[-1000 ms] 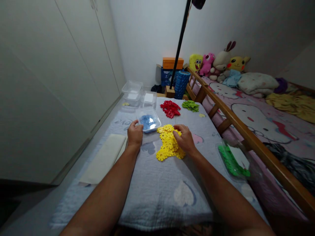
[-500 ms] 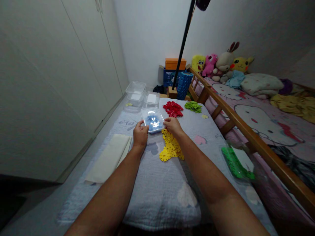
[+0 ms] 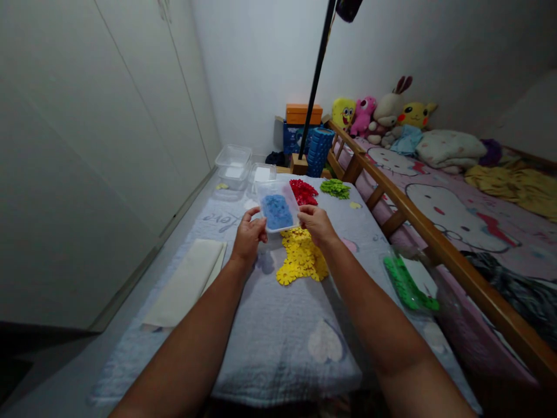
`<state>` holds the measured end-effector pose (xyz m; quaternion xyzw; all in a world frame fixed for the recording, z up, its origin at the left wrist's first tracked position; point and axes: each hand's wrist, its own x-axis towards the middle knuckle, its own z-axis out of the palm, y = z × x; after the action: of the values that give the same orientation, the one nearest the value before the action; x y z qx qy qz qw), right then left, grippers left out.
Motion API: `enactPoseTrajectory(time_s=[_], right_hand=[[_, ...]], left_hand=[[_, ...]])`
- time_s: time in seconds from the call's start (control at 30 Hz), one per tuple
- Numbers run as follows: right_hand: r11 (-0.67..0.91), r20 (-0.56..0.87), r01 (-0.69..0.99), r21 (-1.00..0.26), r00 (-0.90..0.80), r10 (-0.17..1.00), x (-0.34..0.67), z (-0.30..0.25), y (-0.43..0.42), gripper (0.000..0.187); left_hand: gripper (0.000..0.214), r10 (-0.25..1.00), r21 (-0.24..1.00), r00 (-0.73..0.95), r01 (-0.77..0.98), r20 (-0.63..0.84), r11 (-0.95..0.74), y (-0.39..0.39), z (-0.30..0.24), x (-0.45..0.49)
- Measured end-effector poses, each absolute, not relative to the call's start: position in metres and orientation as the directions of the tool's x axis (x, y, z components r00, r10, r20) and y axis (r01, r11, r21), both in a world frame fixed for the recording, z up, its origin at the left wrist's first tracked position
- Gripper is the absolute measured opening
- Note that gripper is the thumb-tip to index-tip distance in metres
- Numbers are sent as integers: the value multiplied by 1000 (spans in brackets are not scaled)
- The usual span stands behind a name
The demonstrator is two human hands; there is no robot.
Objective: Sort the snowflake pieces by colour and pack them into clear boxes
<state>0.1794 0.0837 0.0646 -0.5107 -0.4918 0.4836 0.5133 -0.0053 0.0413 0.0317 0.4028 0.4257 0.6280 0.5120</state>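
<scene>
A clear plastic box point(image 3: 278, 212) filled with blue flower-shaped pieces is held up above the blanket, tilted toward me. My left hand point(image 3: 249, 235) grips its near left corner and my right hand point(image 3: 317, 223) grips its near right corner. Just below the box lies a heap of yellow flower pieces point(image 3: 300, 258) on the pale blue blanket point(image 3: 278, 325). Further back sit a red pile point(image 3: 303, 191) and a light green pile point(image 3: 336, 187).
Two empty clear boxes point(image 3: 235, 161) stand at the blanket's far left. A clear box of green pieces point(image 3: 409, 281) rests at the right by the wooden bed rail point(image 3: 418, 223). A folded white cloth point(image 3: 187, 281) lies left. A black pole point(image 3: 315, 81) rises at the back.
My right hand left the yellow pile and took the blue box's right corner. Both hands then lifted the box off the blanket and tilted it toward me.
</scene>
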Motion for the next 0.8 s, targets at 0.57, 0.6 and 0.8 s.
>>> enactPoseTrajectory(time_s=[0.57, 0.6, 0.8], right_hand=[[-282, -83, 416, -865, 436, 896, 378, 77, 90, 16], [-298, -85, 439, -848, 442, 893, 381, 74, 90, 15], [-372, -48, 644, -668, 462, 886, 392, 69, 90, 16]], left_hand=[[46, 988, 996, -149, -63, 46, -56, 43, 12, -3], [46, 990, 998, -138, -53, 39, -46, 43, 12, -4], [45, 994, 999, -106, -36, 21, -25, 42, 12, -4]])
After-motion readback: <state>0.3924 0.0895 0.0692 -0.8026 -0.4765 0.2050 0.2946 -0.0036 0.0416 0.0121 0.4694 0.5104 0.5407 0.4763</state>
